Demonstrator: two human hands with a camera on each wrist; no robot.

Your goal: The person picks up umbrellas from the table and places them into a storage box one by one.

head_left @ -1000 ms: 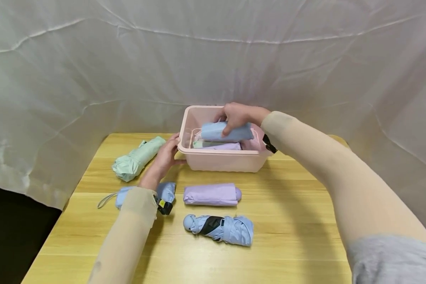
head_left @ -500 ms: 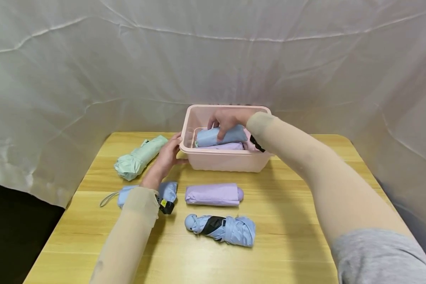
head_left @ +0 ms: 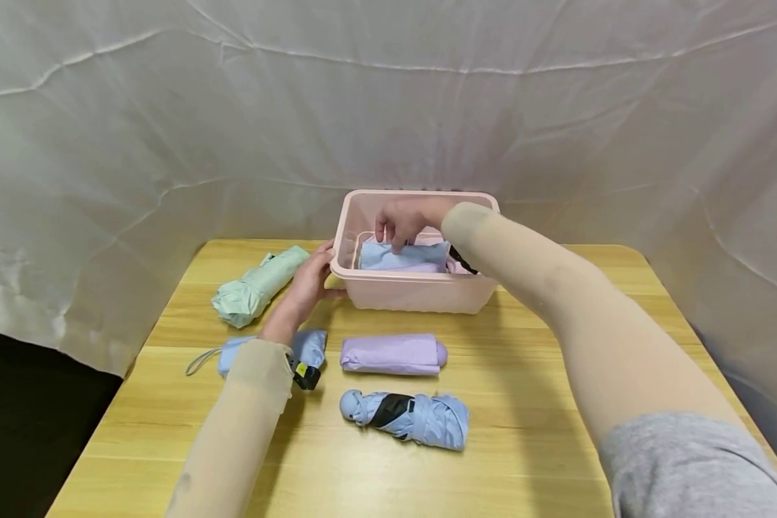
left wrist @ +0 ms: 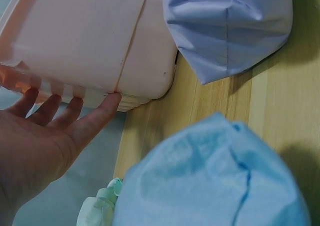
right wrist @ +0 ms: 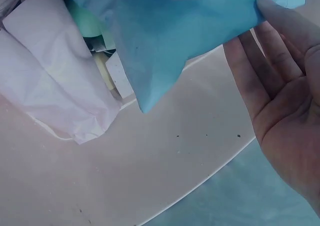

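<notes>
my right hand [head_left: 404, 219] is down inside the pink bin [head_left: 414, 291], fingertips resting on the blue umbrella [head_left: 404, 257] that lies on top of the pile there. the fingers look nearly straight, touching the cloth more than gripping it; in the right wrist view the right hand [right wrist: 285, 91] shows an open palm with only the fingertips against the blue umbrella [right wrist: 165, 41]. the umbrella lies directly beneath those fingertips, its long axis running left to right across the bin, parallel to the near wall. beside it in the bin are a pale pink fold and a green one, partly hidden.

my left hand [head_left: 311, 280] is at the bin's left near corner, fingers straight and spread. in the left wrist view the left hand [left wrist: 45, 136] has its fingertips touching the bin [left wrist: 95, 41] under the rim; it steadies and holds nothing.

the right hand is the nearer one to the umbrella in the bin; the left is outside the wall.

on the table [head_left: 544, 403], in front of the bin, lie a lilac umbrella [head_left: 391, 354], a loose blue umbrella [head_left: 408, 419] with a black strap, and another blue one [head_left: 311, 347] partly under my left forearm. a green umbrella [head_left: 255, 286] lies left of the bin, angled toward it. all four are well apart from my right hand.
</notes>
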